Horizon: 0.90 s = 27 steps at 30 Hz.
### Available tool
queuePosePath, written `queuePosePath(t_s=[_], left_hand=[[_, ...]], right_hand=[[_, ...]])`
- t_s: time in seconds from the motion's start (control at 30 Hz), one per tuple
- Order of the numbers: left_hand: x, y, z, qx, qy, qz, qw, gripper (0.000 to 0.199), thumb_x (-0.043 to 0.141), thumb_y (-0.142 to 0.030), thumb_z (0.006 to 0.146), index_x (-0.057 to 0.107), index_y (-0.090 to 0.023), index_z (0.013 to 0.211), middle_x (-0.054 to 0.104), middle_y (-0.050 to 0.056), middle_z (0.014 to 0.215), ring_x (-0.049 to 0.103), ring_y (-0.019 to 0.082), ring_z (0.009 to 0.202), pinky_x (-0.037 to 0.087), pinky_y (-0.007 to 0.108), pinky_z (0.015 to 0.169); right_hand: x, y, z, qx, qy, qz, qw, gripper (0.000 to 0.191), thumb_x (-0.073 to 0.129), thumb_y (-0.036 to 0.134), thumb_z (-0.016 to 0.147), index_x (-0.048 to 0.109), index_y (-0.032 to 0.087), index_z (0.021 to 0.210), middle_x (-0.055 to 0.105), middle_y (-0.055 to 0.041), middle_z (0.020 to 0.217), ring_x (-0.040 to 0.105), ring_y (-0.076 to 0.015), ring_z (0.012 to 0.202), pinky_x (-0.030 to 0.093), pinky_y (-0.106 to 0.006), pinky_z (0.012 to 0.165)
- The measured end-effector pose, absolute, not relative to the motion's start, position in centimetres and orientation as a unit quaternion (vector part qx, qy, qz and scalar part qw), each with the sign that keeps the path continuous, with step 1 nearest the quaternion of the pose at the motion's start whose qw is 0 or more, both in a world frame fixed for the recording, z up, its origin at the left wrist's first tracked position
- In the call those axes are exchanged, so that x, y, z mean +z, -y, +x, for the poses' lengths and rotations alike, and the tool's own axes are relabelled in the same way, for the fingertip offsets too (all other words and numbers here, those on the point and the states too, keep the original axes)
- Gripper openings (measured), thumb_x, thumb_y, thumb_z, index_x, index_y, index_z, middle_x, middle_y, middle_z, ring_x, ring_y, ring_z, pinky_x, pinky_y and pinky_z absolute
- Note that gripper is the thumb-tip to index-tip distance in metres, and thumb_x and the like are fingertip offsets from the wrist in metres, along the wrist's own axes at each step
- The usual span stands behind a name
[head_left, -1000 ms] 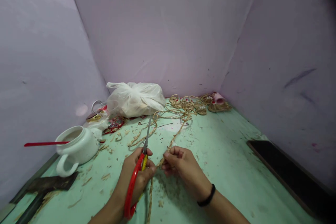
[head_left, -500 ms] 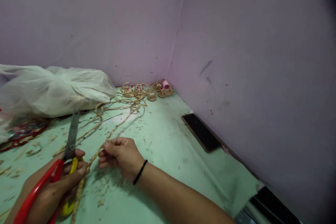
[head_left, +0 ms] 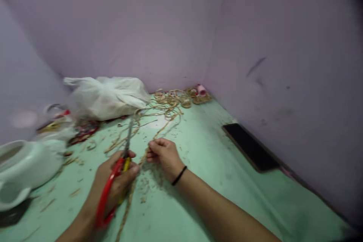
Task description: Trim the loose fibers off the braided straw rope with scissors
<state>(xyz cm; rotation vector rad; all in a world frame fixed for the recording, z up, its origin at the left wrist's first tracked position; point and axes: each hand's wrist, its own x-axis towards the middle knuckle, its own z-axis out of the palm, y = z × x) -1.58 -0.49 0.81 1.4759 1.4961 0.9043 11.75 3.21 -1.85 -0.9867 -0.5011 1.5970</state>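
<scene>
A braided straw cord point(head_left: 126, 211) runs from the lower middle up between my hands toward a tangle of cord at the back. My left hand point(head_left: 116, 181) is closed round red-handled scissors point(head_left: 105, 193), their blades pointing up and away, and a yellow-handled tool point(head_left: 126, 164); the cord passes at its thumb and fingertips. Just to the right, my right hand point(head_left: 164, 155) pinches the same cord between thumb and fingers. A black band point(head_left: 179, 176) circles the right wrist.
Along the back lie a white plastic bag point(head_left: 109, 96), coiled straw pieces point(head_left: 185, 103) and a pink spool point(head_left: 201, 90). A dark phone point(head_left: 251, 146) rests by the right wall. A pale green pot point(head_left: 42, 162) stands at left. Straw scraps litter the green surface point(head_left: 227, 196).
The camera view has swung left, so everything appears further right and the pot now shows. Both hands keep their hold, with little change between them.
</scene>
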Motion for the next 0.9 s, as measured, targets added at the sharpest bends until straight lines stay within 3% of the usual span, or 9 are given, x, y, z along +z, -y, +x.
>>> queuePosePath(t_s=[0.3,0.6,0.77,0.9], left_hand=[[0.4,0.7,-1.5,0.343,-0.532,0.620,0.463,0.023,0.060,-0.026,0.062,0.046,-0.020,0.079,0.045,-0.008,0.051,0.036,0.007,0.045,0.028,0.017,0.041],[0.1,0.5,-1.9,0.418,-0.545,0.507,0.521,0.028,0.060,-0.026,0.065,0.041,-0.022,0.085,0.042,-0.011,0.047,0.031,0.005,0.037,0.025,0.015,0.036],[-0.2,0.4,-2.2,0.412,-0.564,0.495,0.516,0.033,0.063,-0.030,0.062,0.044,-0.022,0.088,0.043,-0.010,0.047,0.032,0.005,0.035,0.025,0.015,0.034],[-0.6,0.4,-2.4,0.394,-0.594,0.488,0.504,0.039,0.067,-0.036,0.060,0.047,-0.024,0.091,0.041,-0.011,0.044,0.033,0.006,0.035,0.025,0.016,0.032]], right_hand=[[-2.0,-2.9,11.7,0.709,0.183,-0.387,0.560,0.014,0.063,0.020,0.063,0.052,0.013,0.058,0.052,0.0044,0.042,0.047,-0.0043,0.035,0.043,-0.014,0.038],[-1.6,-2.0,12.1,0.728,0.286,-0.365,0.505,0.027,0.074,0.029,0.055,0.059,0.010,0.067,0.060,-0.0013,0.060,0.058,-0.0102,0.052,0.048,-0.021,0.049],[-2.3,-2.0,11.5,0.725,0.283,-0.384,0.497,0.027,0.074,0.030,0.053,0.060,0.010,0.065,0.061,-0.0019,0.058,0.056,-0.0090,0.048,0.047,-0.021,0.047],[-2.5,-2.2,11.4,0.724,0.257,-0.377,0.517,0.016,0.070,0.024,0.058,0.059,0.012,0.062,0.060,0.0001,0.054,0.053,-0.0074,0.044,0.046,-0.020,0.045]])
